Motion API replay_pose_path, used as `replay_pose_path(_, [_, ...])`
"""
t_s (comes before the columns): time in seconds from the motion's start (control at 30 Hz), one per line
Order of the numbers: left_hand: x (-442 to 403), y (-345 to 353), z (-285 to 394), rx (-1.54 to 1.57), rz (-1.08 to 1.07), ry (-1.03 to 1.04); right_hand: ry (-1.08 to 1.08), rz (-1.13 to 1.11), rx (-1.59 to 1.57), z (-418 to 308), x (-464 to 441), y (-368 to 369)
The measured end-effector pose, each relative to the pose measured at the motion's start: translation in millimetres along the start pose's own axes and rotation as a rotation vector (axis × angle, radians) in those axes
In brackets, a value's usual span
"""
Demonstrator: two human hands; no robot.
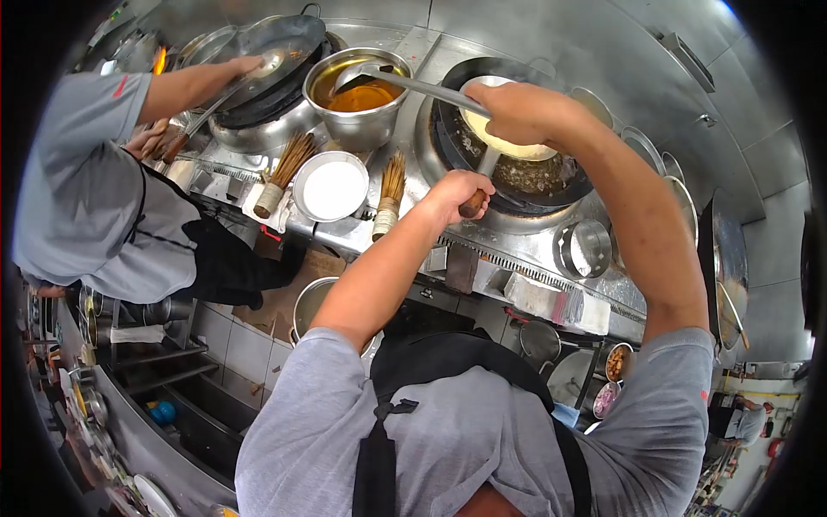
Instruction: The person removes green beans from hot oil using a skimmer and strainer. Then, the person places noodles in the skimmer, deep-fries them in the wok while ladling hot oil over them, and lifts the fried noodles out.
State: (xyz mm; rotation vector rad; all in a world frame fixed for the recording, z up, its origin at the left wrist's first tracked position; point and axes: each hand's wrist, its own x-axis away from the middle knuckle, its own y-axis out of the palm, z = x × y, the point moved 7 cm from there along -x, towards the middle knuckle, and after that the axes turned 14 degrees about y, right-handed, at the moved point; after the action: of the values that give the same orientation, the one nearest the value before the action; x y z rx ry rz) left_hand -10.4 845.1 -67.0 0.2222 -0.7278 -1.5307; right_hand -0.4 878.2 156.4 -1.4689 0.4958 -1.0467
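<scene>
My left hand [461,196] is closed around the wooden handle of a round metal utensil [490,162]. Its kind, pan or strainer, is unclear. Pale yellow contents [484,127] show at its head, above a dark wok [444,129] with bubbling brown liquid [534,175]. My right hand [525,114] grips the long metal handle of a ladle [422,86] and hides part of the yellow contents. The ladle's bowl is at the mouth of a steel pot [357,127] holding orange-yellow liquid [360,98].
Left, another person's hand [250,65] is over a second wok [280,39]. Two bamboo brushes [284,168] [390,189] flank a bowl of white contents [331,187] along the stove's front. Small metal bowls [586,248] sit right of my wok. A flame [159,60] burns far left.
</scene>
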Motion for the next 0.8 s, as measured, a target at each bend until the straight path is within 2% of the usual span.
replay_pose_path(0.17, [-2,0,-1,0.016,0.033,-0.026,0.01,0.111,-0.09,28,37,-22])
replay_pose_path(0.27, [-4,-2,-4,0.013,0.004,-0.029,0.004,0.228,-0.216,69,69,-31])
replay_pose_path(0.37, [-2,0,-2,-0.017,-0.016,-0.046,0.072,0.359,-0.204,109,115,-35])
replay_pose_path(0.5, [-3,0,-1,-0.033,-0.035,-0.051,0.34,0.287,-0.148,151,182,-26])
replay_pose_path(0.63, [-3,-2,-1,-0.017,-0.021,-0.058,0.382,0.326,-0.211,187,221,4])
replay_pose_path(0.8, [1,2,-1,0.002,-0.059,-0.052,0.423,0.343,-0.195,205,195,56])
